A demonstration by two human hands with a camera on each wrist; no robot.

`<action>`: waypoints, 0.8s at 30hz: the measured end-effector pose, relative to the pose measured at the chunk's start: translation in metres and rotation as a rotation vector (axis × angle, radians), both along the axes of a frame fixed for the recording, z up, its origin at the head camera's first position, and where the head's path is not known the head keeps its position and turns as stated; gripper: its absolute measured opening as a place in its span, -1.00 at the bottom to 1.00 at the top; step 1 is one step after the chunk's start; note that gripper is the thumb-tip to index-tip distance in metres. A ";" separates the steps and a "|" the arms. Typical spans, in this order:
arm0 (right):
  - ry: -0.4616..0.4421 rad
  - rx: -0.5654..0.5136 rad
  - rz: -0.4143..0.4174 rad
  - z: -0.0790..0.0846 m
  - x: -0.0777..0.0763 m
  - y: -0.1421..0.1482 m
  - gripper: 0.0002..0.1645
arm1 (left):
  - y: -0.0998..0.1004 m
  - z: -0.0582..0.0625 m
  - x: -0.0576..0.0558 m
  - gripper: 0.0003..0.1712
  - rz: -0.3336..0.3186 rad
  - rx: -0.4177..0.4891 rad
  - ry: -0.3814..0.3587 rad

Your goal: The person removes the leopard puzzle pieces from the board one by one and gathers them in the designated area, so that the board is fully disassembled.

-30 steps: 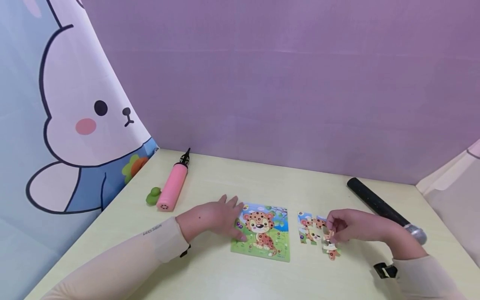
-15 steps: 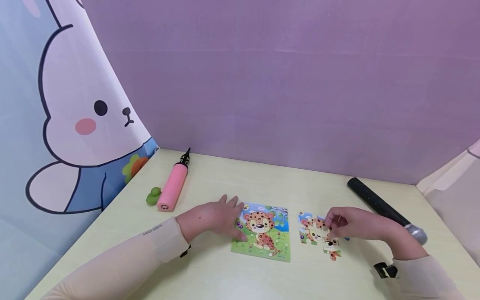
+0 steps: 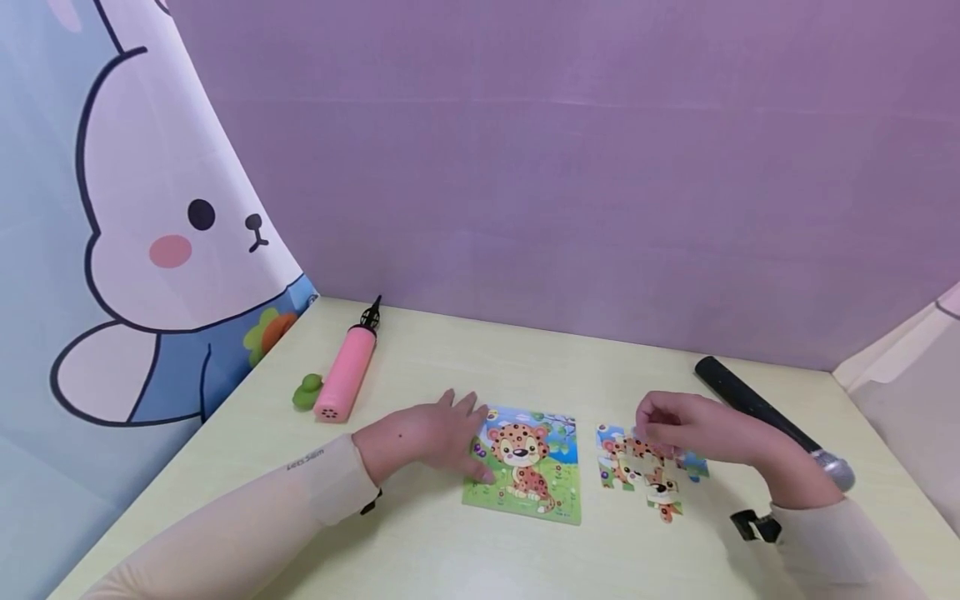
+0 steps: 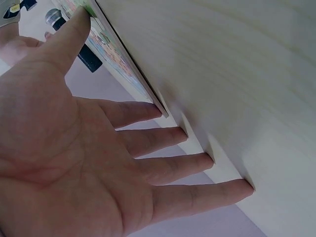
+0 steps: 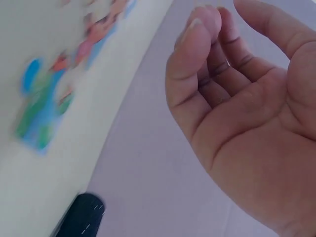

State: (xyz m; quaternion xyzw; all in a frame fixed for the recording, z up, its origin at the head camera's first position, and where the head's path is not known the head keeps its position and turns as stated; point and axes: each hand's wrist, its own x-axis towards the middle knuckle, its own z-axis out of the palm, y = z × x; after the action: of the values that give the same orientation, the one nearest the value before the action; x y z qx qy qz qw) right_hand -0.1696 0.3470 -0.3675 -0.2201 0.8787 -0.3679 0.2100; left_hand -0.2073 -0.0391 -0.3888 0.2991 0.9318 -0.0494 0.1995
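My left hand (image 3: 441, 437) lies spread at the left side of a square leopard picture board (image 3: 528, 471). In the left wrist view, its thumb (image 4: 76, 37) is on the board's edge and the other fingertips meet the tabletop. To the right of the board lies a partly joined cluster of jigsaw puzzle pieces (image 3: 633, 468) with leopard spots, sky and grass. Over the cluster's upper right is my right hand (image 3: 693, 425), hiding some pieces. The right wrist view shows its fingers loosely curled, the thumb apart from them, and nothing between. Blue and green pieces (image 5: 42, 111) appear blurred there.
A black microphone (image 3: 757, 408) with a silver head lies just behind the right hand. At the table's left are a pink balloon pump (image 3: 347, 375) and a small green toy (image 3: 306, 392). A purple cloth (image 3: 525, 167) hangs along the back edge.
The right hand has let go of a puzzle piece at the cluster's lower right and moved up and slightly left, uncovering blue-green pieces. The left hand and board stay put.
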 end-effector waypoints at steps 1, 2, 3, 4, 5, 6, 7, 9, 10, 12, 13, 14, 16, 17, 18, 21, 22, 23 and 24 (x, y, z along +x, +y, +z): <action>0.010 0.004 -0.002 0.002 -0.001 -0.004 -0.72 | 0.000 0.000 0.000 0.30 0.000 0.000 0.000; 0.018 0.012 -0.004 0.004 -0.002 -0.009 -0.71 | 0.000 0.000 0.001 0.30 0.000 0.000 0.000; 0.027 0.024 -0.007 0.005 -0.003 -0.013 -0.70 | 0.000 0.000 0.001 0.30 0.000 0.000 0.002; 0.033 0.036 -0.009 0.007 -0.005 -0.017 -0.69 | 0.000 0.000 0.001 0.30 0.000 -0.001 0.003; 0.041 0.047 -0.011 0.008 -0.006 -0.021 -0.70 | 0.000 0.000 0.001 0.30 0.002 -0.001 0.002; 0.047 0.057 -0.013 0.010 -0.007 -0.025 -0.70 | 0.000 0.000 0.001 0.29 0.003 -0.001 0.003; 0.052 0.065 -0.013 0.011 -0.009 -0.029 -0.71 | -0.001 0.001 0.002 0.29 0.003 -0.002 0.003; 0.056 0.070 -0.010 0.013 -0.011 -0.037 -0.74 | 0.000 0.001 0.002 0.29 0.005 -0.003 0.003; 0.059 0.069 -0.004 0.014 -0.012 -0.040 -0.74 | 0.000 0.002 0.002 0.29 0.004 -0.004 0.003; 0.065 0.066 0.006 0.015 -0.014 -0.048 -0.74 | 0.000 0.002 0.002 0.29 0.001 -0.007 0.003; 0.065 0.061 0.011 0.015 -0.015 -0.052 -0.72 | 0.000 0.002 0.002 0.29 -0.001 -0.009 0.003; 0.058 0.050 0.015 0.014 -0.017 -0.055 -0.70 | 0.000 0.002 0.003 0.29 -0.001 -0.010 0.004; 0.048 0.037 0.024 0.010 -0.019 -0.063 -0.65 | 0.000 0.002 0.002 0.29 -0.001 -0.012 0.005; 0.037 0.030 0.027 0.007 -0.020 -0.068 -0.63 | -0.001 0.001 0.002 0.29 0.001 -0.013 0.004; 0.025 0.026 0.030 0.003 -0.022 -0.072 -0.61 | 0.000 0.001 0.002 0.29 0.002 -0.013 0.006; 0.002 0.031 0.040 -0.007 -0.024 -0.084 -0.56 | -0.001 0.000 0.001 0.30 0.006 -0.014 0.006; 0.001 0.038 0.043 -0.010 -0.024 -0.088 -0.55 | 0.000 -0.001 0.001 0.30 0.007 -0.013 0.007; 0.001 0.040 0.047 -0.013 -0.025 -0.091 -0.55 | 0.000 -0.001 0.000 0.30 0.007 -0.012 0.009; 0.003 0.041 0.053 -0.015 -0.025 -0.095 -0.55 | 0.000 -0.001 0.000 0.30 0.006 -0.011 0.009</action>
State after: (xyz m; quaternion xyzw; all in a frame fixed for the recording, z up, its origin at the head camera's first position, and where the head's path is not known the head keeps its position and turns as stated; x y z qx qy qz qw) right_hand -0.1949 0.2525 -0.3825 -0.2393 0.8804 -0.3437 0.2227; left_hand -0.2074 -0.0395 -0.3901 0.2948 0.9334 -0.0551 0.1969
